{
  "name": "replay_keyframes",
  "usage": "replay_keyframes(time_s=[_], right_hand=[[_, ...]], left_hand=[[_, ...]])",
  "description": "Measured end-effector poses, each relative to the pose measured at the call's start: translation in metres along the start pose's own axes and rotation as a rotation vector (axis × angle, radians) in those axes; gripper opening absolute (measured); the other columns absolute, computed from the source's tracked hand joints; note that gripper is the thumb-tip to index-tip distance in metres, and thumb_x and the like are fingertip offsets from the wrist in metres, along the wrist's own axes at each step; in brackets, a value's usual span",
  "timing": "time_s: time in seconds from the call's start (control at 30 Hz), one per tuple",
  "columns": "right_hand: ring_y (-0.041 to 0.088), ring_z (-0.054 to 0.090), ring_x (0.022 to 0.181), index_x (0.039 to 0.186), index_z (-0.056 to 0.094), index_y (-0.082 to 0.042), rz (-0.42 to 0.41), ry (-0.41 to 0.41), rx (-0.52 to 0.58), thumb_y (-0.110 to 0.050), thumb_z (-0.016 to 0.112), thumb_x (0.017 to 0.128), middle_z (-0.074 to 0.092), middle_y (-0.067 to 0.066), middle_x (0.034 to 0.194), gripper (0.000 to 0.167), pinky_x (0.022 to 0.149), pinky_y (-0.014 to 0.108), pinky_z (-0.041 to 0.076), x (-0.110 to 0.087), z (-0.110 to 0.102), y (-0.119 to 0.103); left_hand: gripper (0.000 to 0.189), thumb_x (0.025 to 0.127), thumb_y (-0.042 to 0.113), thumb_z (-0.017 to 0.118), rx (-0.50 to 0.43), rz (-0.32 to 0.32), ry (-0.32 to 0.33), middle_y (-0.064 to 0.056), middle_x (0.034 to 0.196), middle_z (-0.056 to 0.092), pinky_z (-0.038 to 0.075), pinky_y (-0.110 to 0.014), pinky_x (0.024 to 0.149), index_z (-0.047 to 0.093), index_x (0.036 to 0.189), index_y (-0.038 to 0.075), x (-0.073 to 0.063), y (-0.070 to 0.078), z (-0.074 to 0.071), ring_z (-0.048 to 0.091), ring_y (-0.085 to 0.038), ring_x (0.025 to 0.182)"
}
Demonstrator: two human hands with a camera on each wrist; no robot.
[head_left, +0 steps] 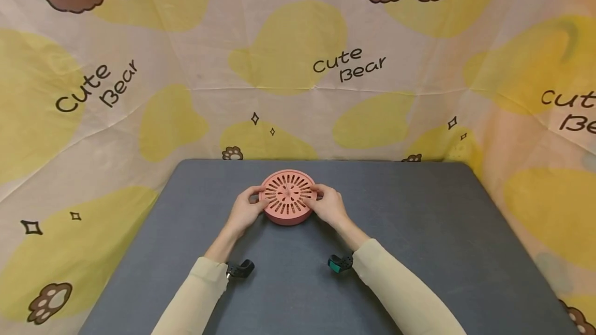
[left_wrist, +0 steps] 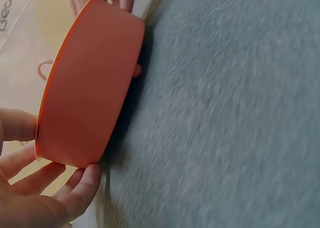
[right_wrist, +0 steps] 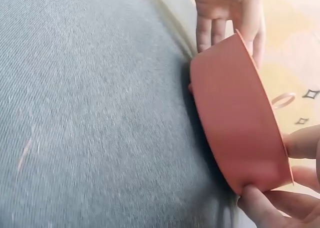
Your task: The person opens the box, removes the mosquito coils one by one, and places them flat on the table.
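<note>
A round pink mosquito coil holder (head_left: pixel 287 219) with a slotted lid (head_left: pixel 288 194) is held between both hands near the far side of the table. My left hand (head_left: pixel 245 211) grips its left edge, thumb on the lid and fingers round the side. On the opposite edge my right hand (head_left: pixel 330 206) holds it the same way. A small ring (left_wrist: pixel 45 70) stands up from the lid in the left wrist view. The smooth side wall (right_wrist: pixel 237 113) fills much of the right wrist view, with a small foot showing under it, close over the table.
The dark grey table (head_left: pixel 288 293) spreads all round the holder. Behind it and at both sides hangs a printed cloth (head_left: pixel 279 40) with yellow patches and bears. Dark wrist straps (head_left: pixel 240 269) show at the sleeve cuffs.
</note>
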State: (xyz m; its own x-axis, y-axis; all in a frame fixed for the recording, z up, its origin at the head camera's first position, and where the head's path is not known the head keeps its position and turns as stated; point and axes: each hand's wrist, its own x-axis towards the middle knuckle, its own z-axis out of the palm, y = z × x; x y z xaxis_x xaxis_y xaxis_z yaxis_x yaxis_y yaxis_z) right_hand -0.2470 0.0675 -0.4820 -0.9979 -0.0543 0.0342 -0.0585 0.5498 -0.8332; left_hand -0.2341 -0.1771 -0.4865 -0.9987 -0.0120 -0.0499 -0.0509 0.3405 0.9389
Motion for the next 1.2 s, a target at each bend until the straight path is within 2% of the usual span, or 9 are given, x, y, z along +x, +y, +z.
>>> replay_keyframes(time_s=[0.17, 0.33, 0.53, 0.83, 1.2], right_hand=[[0.028, 0.065, 0.115, 0.134, 0.066, -0.007, 0.040, 0.013, 0.017, -0.027, 0.080, 0.090, 0.069, 0.016, 0.126, 0.050, 0.082, 0.038, 0.056, -0.003, -0.008, 0.008], [0.029, 0.064, 0.116, 0.135, 0.065, -0.008, 0.056, 0.020, 0.018, -0.027, 0.080, 0.090, 0.068, 0.016, 0.127, 0.051, 0.082, 0.038, 0.056, -0.009, -0.017, 0.012], [0.031, 0.063, 0.116, 0.136, 0.065, -0.008, 0.075, 0.025, 0.007, -0.027, 0.080, 0.090, 0.068, 0.018, 0.127, 0.052, 0.080, 0.039, 0.055, -0.014, -0.032, 0.019], [0.032, 0.061, 0.121, 0.137, 0.064, -0.008, 0.111, 0.013, 0.019, -0.027, 0.079, 0.090, 0.066, 0.019, 0.129, 0.053, 0.090, 0.046, 0.053, -0.021, -0.060, 0.031], [0.036, 0.059, 0.123, 0.138, 0.063, -0.006, 0.123, 0.028, -0.030, -0.030, 0.078, 0.091, 0.065, 0.021, 0.130, 0.055, 0.092, 0.050, 0.051, -0.034, -0.077, 0.040]], left_hand=[[0.040, 0.098, 0.010, 0.067, 0.033, 0.005, 0.003, -0.016, 0.137, 0.057, 0.053, -0.030, 0.076, 0.061, 0.138, 0.008, -0.001, 0.003, 0.013, 0.064, -0.026, 0.109], [0.040, 0.097, 0.008, 0.067, -0.010, 0.008, 0.001, -0.017, 0.136, 0.058, 0.054, -0.034, 0.079, 0.061, 0.137, 0.006, -0.004, 0.007, 0.023, 0.063, -0.027, 0.112], [0.040, 0.096, 0.007, 0.068, -0.032, 0.017, -0.011, -0.017, 0.132, 0.060, 0.056, -0.036, 0.079, 0.062, 0.136, 0.005, -0.004, 0.012, 0.038, 0.065, -0.026, 0.107], [0.040, 0.097, 0.008, 0.069, -0.062, 0.023, -0.066, -0.016, 0.134, 0.060, 0.057, -0.037, 0.081, 0.062, 0.136, 0.007, -0.006, 0.022, 0.061, 0.065, -0.027, 0.111], [0.039, 0.096, 0.009, 0.069, -0.054, 0.046, -0.102, -0.017, 0.127, 0.062, 0.057, -0.035, 0.077, 0.063, 0.134, 0.005, -0.010, 0.029, 0.079, 0.066, -0.025, 0.105]])
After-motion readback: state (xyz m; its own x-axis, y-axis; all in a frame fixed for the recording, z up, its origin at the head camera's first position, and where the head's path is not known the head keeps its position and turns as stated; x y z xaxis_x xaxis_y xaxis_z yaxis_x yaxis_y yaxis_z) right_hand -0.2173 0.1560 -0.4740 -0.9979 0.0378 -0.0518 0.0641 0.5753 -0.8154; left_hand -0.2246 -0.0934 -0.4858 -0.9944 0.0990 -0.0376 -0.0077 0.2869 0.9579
